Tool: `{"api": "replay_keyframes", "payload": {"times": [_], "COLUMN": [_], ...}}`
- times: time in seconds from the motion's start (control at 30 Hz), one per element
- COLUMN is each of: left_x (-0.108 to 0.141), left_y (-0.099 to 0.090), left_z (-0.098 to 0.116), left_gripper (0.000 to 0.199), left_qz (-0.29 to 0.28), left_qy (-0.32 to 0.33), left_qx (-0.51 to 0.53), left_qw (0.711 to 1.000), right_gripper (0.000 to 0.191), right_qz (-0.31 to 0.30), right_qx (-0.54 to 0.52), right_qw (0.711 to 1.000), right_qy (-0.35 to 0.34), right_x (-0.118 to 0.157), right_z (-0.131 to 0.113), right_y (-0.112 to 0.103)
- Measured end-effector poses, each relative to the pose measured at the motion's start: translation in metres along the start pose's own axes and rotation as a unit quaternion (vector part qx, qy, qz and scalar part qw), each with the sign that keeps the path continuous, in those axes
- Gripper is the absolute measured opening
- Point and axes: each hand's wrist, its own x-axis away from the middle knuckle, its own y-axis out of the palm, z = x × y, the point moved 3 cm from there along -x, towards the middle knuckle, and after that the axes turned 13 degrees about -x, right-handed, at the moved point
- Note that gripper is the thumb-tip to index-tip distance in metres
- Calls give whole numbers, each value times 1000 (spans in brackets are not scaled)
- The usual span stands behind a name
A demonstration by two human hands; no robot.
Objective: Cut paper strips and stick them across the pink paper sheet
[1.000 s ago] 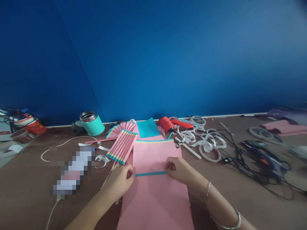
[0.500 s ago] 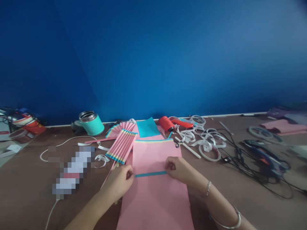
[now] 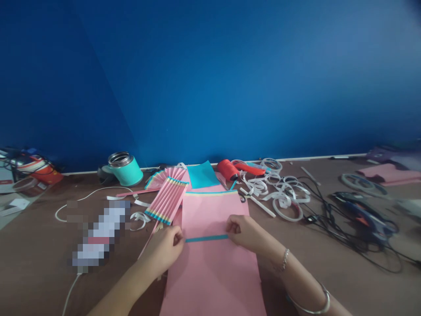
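Note:
A narrow blue strip (image 3: 206, 238) stretches between my hands across the pink paper (image 3: 213, 272). My left hand (image 3: 169, 245) pinches its left end beside the paper's left edge. At the other end, the curled fingers of my right hand (image 3: 245, 230) are closed on the strip, over the paper's right side; both strip ends are hidden by fingers. Along the top edge of the upper pink sheet (image 3: 213, 208) run a blue and a pale yellow band. A pleated pink paper piece (image 3: 168, 199) with blue and yellow edges lies above my left hand.
Behind the sheets are blue paper (image 3: 201, 174) and a red thread spool (image 3: 226, 170). Curled white strips (image 3: 279, 191) and a glue gun (image 3: 365, 219) with black cable lie right. A teal cup (image 3: 126, 170) and a blurred-out oblong object (image 3: 101, 235) stand left. A blue wall (image 3: 210, 87) rises behind.

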Motion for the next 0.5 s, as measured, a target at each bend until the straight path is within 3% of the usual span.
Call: {"api": "replay_keyframes", "payload": {"times": [0.5], "left_x": [0], "left_y": [0], "left_z": [0], "left_gripper": [12], "left_qz": [-5], "left_qy": [-3], "left_qx": [2], "left_qw": [1000], "right_gripper": [20], "right_qz": [2], "right_qx": [-1], "right_qw": [1000], "right_qy": [3], "right_x": [0], "right_z": [-4], "right_y": [0]}}
